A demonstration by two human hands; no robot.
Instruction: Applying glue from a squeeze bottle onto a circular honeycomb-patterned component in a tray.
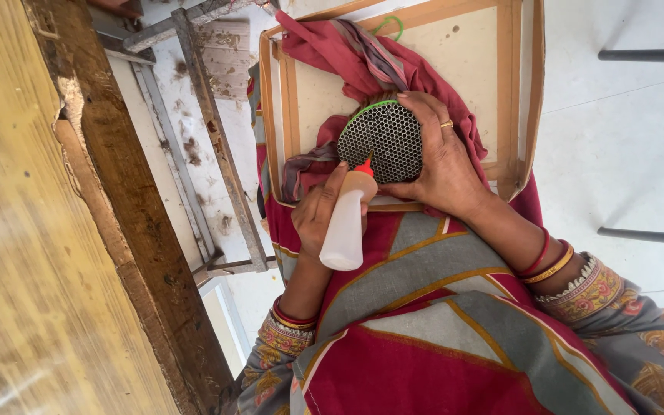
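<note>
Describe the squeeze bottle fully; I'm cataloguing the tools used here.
The squeeze bottle is small, of soft-looking translucent white plastic, with a red cone nozzle. It lies tilted, base toward the person's lap, nozzle up against the lower edge of the round black honeycomb mesh piece. The left hand wraps around its body, thumb near the neck. Its contents cannot be made out.

A pale floor (pixel 624 146) in bright light, a worn wooden beam (pixel 128 200) at the left.
</note>
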